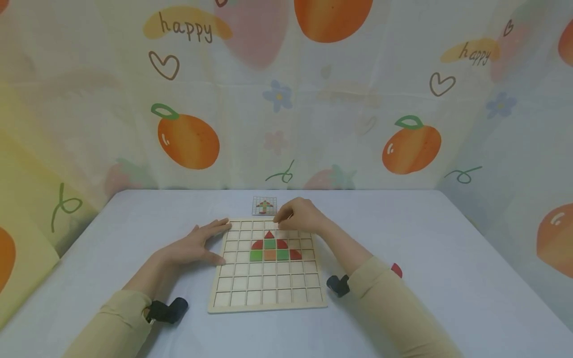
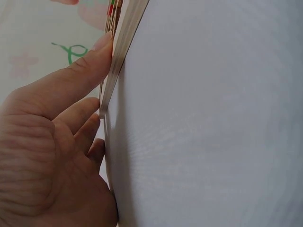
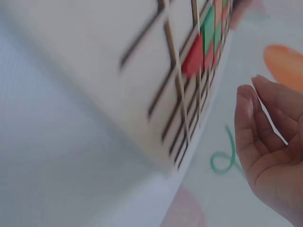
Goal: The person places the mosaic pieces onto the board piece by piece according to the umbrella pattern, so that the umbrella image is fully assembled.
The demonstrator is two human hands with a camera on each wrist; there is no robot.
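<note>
A wooden grid board lies flat on the table. On it sit a red triangle, red curved tiles including one at the lower right, green squares and an orange square. My left hand rests at the board's left side, fingers extended to the upper left corner. Its thumb touches the board's edge. Over the board's top edge, my right hand has its thumb and fingertips close together, near a pattern card. Whether anything small is between those fingertips does not show.
One red piece lies on the white table right of my right sleeve, partly covered by it. A fruit-printed cloth hangs behind the table. Black wrist cameras are strapped on both wrists.
</note>
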